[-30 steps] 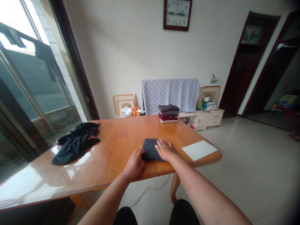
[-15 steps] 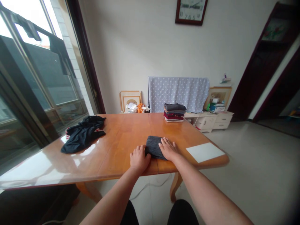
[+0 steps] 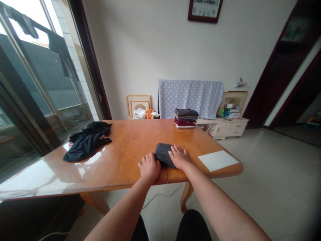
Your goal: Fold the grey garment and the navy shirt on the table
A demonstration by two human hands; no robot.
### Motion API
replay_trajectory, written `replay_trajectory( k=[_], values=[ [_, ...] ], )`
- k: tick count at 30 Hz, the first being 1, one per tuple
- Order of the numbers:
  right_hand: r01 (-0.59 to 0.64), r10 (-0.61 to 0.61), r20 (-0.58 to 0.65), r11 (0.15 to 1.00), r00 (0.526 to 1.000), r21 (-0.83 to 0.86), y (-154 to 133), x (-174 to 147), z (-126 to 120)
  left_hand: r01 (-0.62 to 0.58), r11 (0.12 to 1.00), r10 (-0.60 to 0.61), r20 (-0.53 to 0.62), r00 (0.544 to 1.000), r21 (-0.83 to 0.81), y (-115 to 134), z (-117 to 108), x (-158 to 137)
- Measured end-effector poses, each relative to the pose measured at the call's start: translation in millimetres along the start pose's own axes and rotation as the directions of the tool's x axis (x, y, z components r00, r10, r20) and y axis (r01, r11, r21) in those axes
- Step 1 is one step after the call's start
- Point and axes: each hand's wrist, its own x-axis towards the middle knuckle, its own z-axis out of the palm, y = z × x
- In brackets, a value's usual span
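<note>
cloth (image 3: 163, 155): ribs left-right (long axis unclear) | right hand (image 3: 179, 157): spread atop | left hand (image 3: 149, 166): grip unclear

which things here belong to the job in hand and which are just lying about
Part of the work:
dark folded cloth, right hand laid on top, left hand at its left edge
table beneath
probably folded stack and loose black clothing

Just lying about, seemingly:
white sheet to the right
spotted cloth behind the table

wooden table (image 3: 130, 140) | folded dark cloth (image 3: 164, 155), near edge | clothes stack (image 3: 186, 119), far | black garment (image 3: 86, 144), left | white sheet (image 3: 218, 160), right
</note>
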Motion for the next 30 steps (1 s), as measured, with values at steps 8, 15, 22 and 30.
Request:
replay_trajectory(
  k=[8, 15, 22, 30],
  values=[
    [0.002, -0.002, 0.006, 1.000, 1.000, -0.012, 1.5, 0.3, 0.6, 0.012, 1.000, -0.011, 0.016, 1.000, -0.021, 0.1, 0.0, 0.9],
    [0.014, -0.014, -0.013, 1.000, 1.000, -0.009, 3.0, 1.4, 2.7, 0.039, 0.994, -0.037, 0.029, 0.999, -0.099, -3.3, -1.0, 2.8],
    [0.010, -0.010, -0.005, 1.000, 1.000, -0.029, 4.1, 3.6, 5.1, 0.075, 0.990, -0.074, 0.007, 0.997, -0.119, -2.3, 0.0, 3.0],
    [0.007, -0.007, -0.002, 0.999, 1.000, -0.031, 4.3, 4.3, 5.3, 0.075, 0.989, -0.076, -0.007, 0.997, -0.125, -3.9, 0.2, 1.7]
  ],
)
